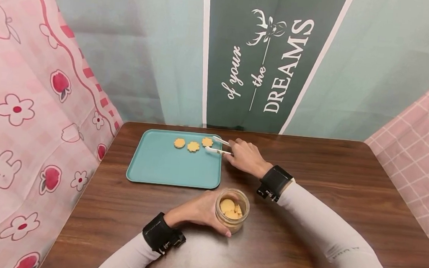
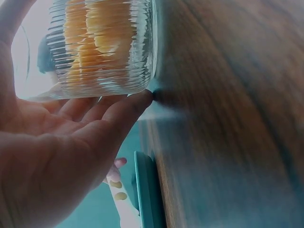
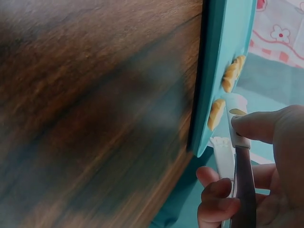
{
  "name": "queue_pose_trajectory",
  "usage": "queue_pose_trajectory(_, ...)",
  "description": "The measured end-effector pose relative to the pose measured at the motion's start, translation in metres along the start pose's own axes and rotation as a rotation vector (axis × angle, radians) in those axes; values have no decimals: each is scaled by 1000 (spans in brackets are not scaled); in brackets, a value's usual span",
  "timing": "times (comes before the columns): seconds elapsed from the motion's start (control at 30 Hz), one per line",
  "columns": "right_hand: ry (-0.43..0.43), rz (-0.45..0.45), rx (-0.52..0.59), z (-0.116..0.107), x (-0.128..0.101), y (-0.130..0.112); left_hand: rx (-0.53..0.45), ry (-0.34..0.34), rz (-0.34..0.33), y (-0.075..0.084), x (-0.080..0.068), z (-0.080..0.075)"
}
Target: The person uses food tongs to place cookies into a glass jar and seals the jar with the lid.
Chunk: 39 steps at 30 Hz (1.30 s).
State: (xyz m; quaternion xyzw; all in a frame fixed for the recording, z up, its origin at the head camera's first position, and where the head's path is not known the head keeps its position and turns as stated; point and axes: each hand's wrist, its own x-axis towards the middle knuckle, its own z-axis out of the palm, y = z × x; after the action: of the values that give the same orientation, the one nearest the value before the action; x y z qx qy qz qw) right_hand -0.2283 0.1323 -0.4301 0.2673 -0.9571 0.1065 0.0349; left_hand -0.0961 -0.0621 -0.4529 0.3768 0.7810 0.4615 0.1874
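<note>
jar (image 1: 232, 210): small clear ribbed glass, upright on the tabletop, lid off, several yellow biscuits inside, just in front of the tray's near right corner
tongs (image 1: 219, 145): white, arms slightly apart, lying flat over the tray's far right edge, tips beside the rightmost biscuit
biscuits (image 1: 193, 146): three flower-shaped, golden, in a row along the tray's far side
tray (image 1: 159, 167): teal, rectangular, flat on the tabletop

Three cookies (image 1: 193, 144) on the tray (image 1: 166, 168), jar (image 1: 232, 210) in front, right of it
</note>
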Motion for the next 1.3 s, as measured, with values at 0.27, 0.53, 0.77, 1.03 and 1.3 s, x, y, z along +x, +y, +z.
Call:
queue_pose_trajectory(0.27,-22,4,1,5,5,3,-17,-3,-1,2,0,0)
queue_pose_trajectory(0.53,-25,14,-7,8,9,4,-2,-5,-18,3,2,0)
queue_pose_trajectory(0.77,-29,3,2,10,12,0,-13,-13,-8,3,0,0)
queue_pose_trajectory(1.03,-30,16,3,15,14,-3,6,-17,-9,4,1,1)
queue_pose_trajectory(1.3,-19,14,6,15,14,-5,2,-20,-34,5,0,0)
